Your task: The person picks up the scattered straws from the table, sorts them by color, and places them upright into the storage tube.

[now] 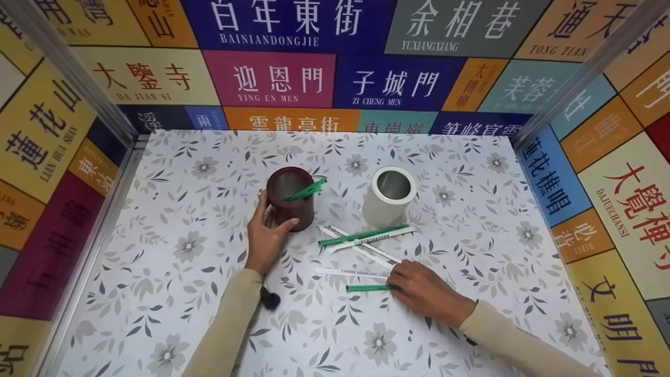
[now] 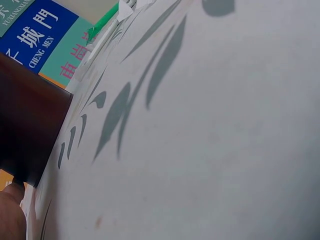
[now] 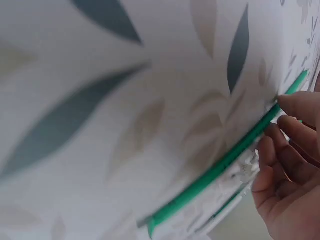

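My left hand [image 1: 264,241] holds a dark red cup [image 1: 294,213], its thumb at the near side and its fingers round the left. Several slim green wrapped straws [image 1: 308,189] lean inside that cup, sticking out to the right. With thumb and fingertips, my right hand [image 1: 428,294] pinches a green wrapped straw [image 1: 369,288] lying on the table; the right wrist view shows the straw [image 3: 210,176] running between them. Just above it lies a white wrapped straw [image 1: 348,272]. In the left wrist view, only the dark cup's side [image 2: 30,120] and a fingertip show.
A white cup [image 1: 384,208] stands upright to the right of the dark one. In front of it, another green straw [image 1: 366,234] and several white straws [image 1: 374,253] lie crossed. Printed walls [image 1: 269,78] enclose the flower-patterned table [image 1: 209,293] at the back and sides.
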Tool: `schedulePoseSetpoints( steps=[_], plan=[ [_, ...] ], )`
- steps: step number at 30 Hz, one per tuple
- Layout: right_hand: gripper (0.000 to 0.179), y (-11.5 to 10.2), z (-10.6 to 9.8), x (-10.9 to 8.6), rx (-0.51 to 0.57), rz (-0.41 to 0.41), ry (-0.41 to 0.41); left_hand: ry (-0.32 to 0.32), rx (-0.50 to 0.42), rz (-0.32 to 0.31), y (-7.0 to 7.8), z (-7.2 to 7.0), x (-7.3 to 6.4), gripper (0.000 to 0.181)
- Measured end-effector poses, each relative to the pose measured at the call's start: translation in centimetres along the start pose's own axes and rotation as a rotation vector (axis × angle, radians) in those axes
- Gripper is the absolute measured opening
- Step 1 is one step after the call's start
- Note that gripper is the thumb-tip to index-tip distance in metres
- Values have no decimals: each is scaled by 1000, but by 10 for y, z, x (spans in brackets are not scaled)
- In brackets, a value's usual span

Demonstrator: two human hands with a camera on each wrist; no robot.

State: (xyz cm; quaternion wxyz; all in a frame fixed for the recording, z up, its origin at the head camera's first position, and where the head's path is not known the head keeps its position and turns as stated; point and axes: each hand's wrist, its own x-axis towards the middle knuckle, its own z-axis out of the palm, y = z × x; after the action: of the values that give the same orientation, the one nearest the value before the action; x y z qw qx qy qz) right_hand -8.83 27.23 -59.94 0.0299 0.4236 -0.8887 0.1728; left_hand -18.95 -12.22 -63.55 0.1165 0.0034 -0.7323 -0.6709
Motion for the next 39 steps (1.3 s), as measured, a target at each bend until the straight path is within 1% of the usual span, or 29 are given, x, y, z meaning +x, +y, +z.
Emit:
schedulePoseSetpoints(
  steps=[4, 7, 11, 14, 19, 22, 26, 32, 36, 39],
  plan=[
    [7, 3, -5, 2, -130, -37, -21, -2, -8, -19, 15, 2, -2, 108],
    [5, 2, -7, 3, -227, -81, -28, -7, -24, -14, 24, 1, -5, 106],
    [8, 0, -9, 7, -311, -125, -27, -11, -29, -1, 25, 1, -5, 106],
    [11, -2, -9, 9, -343, -135, -17, -9, -26, -2, 24, 1, -5, 106],
    [8, -3, -11, 13, -305, -101, 7, -6, -25, -4, 24, 1, -6, 106],
    [10, -2, -15, 14, -269, -73, 19, -14, -17, 13, 12, 0, -3, 107],
    [12, 0, -24, 17, -222, -48, 57, -24, -9, 28, -5, -2, 2, 109],
    [14, 1, -37, 25, -96, 17, 92, -17, 4, -2, -5, -1, 4, 110],
    [13, 2, -44, 32, -61, 40, 123, -16, 11, -17, -5, -1, 3, 111],
    [12, 2, -47, 37, -25, 45, 148, -16, 2, -14, -6, -1, 2, 112]
  ],
)
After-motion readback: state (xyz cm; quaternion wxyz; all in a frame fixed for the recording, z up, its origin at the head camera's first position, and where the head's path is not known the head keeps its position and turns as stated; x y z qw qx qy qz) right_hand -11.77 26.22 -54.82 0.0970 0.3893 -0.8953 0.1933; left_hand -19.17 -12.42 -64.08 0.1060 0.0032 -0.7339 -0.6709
